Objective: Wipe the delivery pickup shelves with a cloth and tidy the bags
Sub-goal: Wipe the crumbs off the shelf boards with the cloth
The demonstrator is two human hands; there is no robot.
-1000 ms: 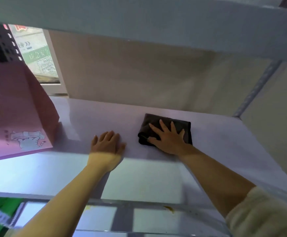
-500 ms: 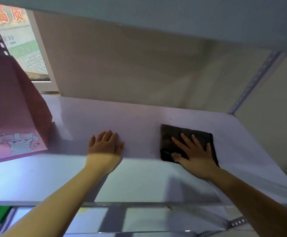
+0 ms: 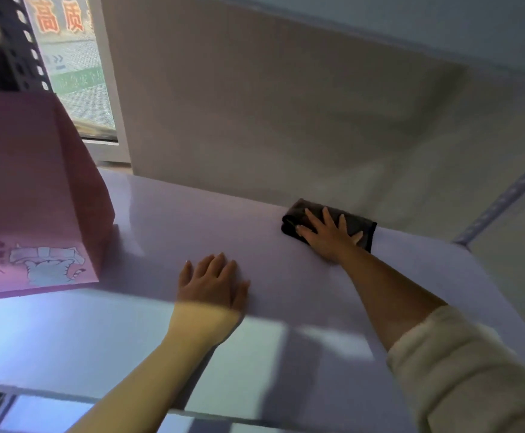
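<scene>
At the far left of the pale, glossy shelf board (image 3: 192, 220) we see a tall pink paper delivery bag (image 3: 36, 195) standing upright, a cartoon drawing printed low on its front face and part of a white label showing at its left edge. Behind the bag rises a dark perforated metal upright (image 3: 31, 54), and just to its right a window pane (image 3: 73, 73) carries red and green printed lettering that we cannot read clearly. Moving towards the middle, our left hand (image 3: 212, 284) lies flat on the shelf near its front, palm down, fingers straight and close together, holding nothing and well apart from the bag. A plain beige back panel (image 3: 270, 120) closes the shelf behind. Further right and deeper in, our right hand (image 3: 330, 234) presses down on a dark brown folded cloth (image 3: 365, 228), fingers spread wide and straight over it rather than curled round it. The cloth lies flat on the shelf close to the back panel, its left end bunched into a thicker fold, its right edge showing past the fingertips. The forearm runs back towards us into a cream fleecy sleeve (image 3: 461, 370) pushed up from the wrist. At the far right a grey slotted metal post (image 3: 505, 195) slants upward beside the shelf's corner.
</scene>
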